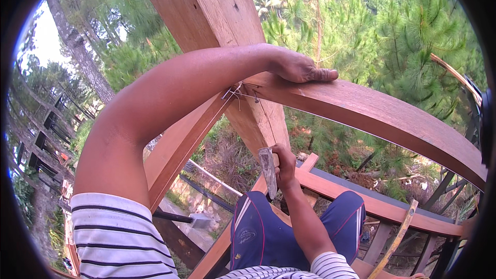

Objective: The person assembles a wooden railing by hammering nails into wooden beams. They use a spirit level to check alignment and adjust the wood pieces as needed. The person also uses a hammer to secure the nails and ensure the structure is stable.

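My left hand point(302, 67) lies flat, palm down, on top of a reddish horizontal beam point(392, 119), just right of where it meets a thick upright wooden post point(217, 5). Several thin nails point(236, 93) stick out bent at that joint. Lower down, my right hand point(284, 163) is closed around a flat grey metal tool point(268, 170), likely a chisel. The tool points downward in front of the post, above my blue shorts point(268, 237).
A slanted brace point(181, 144) runs down left from the joint. A hammer point(194, 220) with a dark handle lies below my left arm. Lower rails point(372, 204) and a thin stick point(398, 237) cross at right. Trees and ground lie far below.
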The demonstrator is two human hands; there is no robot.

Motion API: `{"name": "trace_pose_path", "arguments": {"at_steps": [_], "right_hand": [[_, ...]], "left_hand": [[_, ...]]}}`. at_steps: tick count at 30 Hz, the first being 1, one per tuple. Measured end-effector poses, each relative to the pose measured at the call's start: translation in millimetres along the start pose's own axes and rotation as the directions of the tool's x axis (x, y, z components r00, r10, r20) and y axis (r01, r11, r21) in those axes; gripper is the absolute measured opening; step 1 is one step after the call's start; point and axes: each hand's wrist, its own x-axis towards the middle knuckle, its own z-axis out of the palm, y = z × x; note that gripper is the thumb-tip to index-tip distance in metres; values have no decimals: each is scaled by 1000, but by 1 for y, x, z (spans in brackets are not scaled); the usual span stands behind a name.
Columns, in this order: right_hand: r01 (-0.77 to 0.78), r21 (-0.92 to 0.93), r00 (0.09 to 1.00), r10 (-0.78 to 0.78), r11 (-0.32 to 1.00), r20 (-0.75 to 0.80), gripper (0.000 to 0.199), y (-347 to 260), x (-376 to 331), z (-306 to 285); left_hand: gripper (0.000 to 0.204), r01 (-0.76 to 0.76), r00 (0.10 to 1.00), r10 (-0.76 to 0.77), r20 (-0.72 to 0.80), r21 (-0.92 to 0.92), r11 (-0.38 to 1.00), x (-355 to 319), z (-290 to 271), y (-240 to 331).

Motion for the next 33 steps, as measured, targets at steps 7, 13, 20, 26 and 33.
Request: {"name": "trace_pose_path", "arguments": {"at_steps": [7, 13, 20, 26, 33], "right_hand": [[-41, -3, 996, 41, 999, 84, 72, 14, 21, 3], [-112, -48, 993, 114, 993, 41, 58, 17, 29, 10], [-17, 20, 993, 15, 1000, 114, 46, 10, 33, -2], [95, 62, 971, -106, 994, 214, 53, 23, 23, -5], [-319, 415, 947, 301, 852, 111, 51, 0, -4, 11]], "left_hand": [[111, -31, 996, 29, 88, 15, 999, 0, -10, 2], [118, -83, 963, 100, 249, -77, 994, 5, -13, -14], [94, -213, 948, 234, 215, -116, 970, 10, -8, -23], [94, -168, 946, 192, 260, -112, 979, 11, -11, -20], [107, -68, 964, 82, 253, -66, 996, 14, -13, -9]]}}
